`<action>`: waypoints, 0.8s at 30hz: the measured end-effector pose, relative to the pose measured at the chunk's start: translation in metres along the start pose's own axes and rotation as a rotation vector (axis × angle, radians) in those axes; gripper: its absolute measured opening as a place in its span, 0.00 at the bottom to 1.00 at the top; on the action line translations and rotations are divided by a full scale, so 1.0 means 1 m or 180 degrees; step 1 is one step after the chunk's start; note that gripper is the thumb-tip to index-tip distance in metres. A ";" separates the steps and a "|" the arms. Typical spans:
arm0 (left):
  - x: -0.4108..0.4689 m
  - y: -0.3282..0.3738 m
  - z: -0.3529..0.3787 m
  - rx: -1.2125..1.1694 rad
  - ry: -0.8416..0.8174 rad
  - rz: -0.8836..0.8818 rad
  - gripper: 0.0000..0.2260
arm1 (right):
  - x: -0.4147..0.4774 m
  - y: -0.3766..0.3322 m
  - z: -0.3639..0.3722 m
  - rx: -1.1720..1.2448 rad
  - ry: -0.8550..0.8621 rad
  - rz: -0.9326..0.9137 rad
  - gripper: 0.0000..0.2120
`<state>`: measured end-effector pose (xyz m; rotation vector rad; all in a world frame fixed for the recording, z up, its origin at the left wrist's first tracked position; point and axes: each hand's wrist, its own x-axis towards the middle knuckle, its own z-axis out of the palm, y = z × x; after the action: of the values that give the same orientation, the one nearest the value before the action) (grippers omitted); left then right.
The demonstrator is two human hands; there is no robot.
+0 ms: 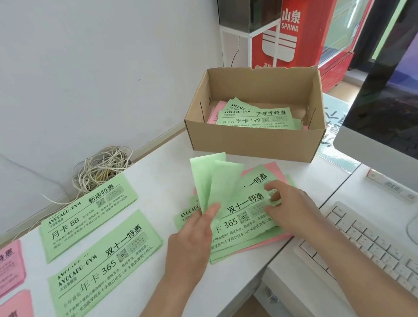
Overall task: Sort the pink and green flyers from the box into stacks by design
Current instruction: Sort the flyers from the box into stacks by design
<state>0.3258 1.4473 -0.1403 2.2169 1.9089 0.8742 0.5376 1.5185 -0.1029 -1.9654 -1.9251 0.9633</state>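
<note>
Just in front of the box (239,138), the left hand (194,237) is gripping a fan of raised green flyers (216,181), apparently to expose the print beneath, while the right hand (292,211) is pinching the top flyer (243,207) of the unsorted pile (240,246), with sorted stacks (102,263) lying left of the box.

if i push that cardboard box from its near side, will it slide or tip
Probably slides rather than tips: the cardboard box is low and wide on the smooth desk. Likely light, with only a thin layer of flyers inside. Its thin wall may flex.
</note>
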 end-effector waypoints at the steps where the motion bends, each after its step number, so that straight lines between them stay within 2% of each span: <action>1: -0.001 -0.001 0.000 0.0115 -0.0036 0.0151 0.15 | 0.001 -0.001 0.000 0.0248 -0.0044 0.0078 0.19; 2: -0.001 -0.001 0.001 0.0199 -0.0072 0.0275 0.15 | 0.003 -0.002 0.000 0.0653 -0.0137 0.0197 0.18; 4: -0.001 -0.001 0.002 0.0382 -0.0266 0.0407 0.22 | 0.004 -0.004 -0.001 0.1520 -0.0398 0.0465 0.16; 6: -0.002 -0.001 0.000 0.0545 -0.0425 0.0439 0.27 | 0.004 -0.006 -0.003 0.1984 -0.0575 0.0590 0.12; 8: -0.001 -0.001 -0.003 0.0420 -0.0462 0.0310 0.20 | 0.003 -0.009 -0.003 0.2119 -0.0613 0.0538 0.10; 10: 0.003 -0.002 -0.007 0.0112 -0.0368 -0.0164 0.07 | 0.004 -0.008 -0.003 0.2154 -0.0497 0.0477 0.09; 11: 0.005 -0.003 -0.008 -0.0031 -0.0347 -0.0509 0.08 | 0.004 -0.006 -0.003 0.2002 -0.0341 0.0434 0.09; 13: 0.006 -0.008 -0.006 -0.0284 -0.0353 -0.1043 0.16 | 0.005 0.000 -0.003 0.1158 0.0078 0.0238 0.11; 16: 0.007 -0.004 -0.008 -0.0396 -0.0394 -0.1281 0.20 | 0.006 0.008 -0.003 -0.0145 0.0373 0.0032 0.16; 24: 0.008 -0.005 -0.011 -0.0790 -0.0544 -0.1446 0.19 | 0.011 0.008 -0.006 -0.0576 0.0299 -0.0083 0.19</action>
<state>0.3167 1.4528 -0.1304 1.5730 1.9769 0.7656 0.5472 1.5298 -0.1062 -2.0357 -2.0426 0.6985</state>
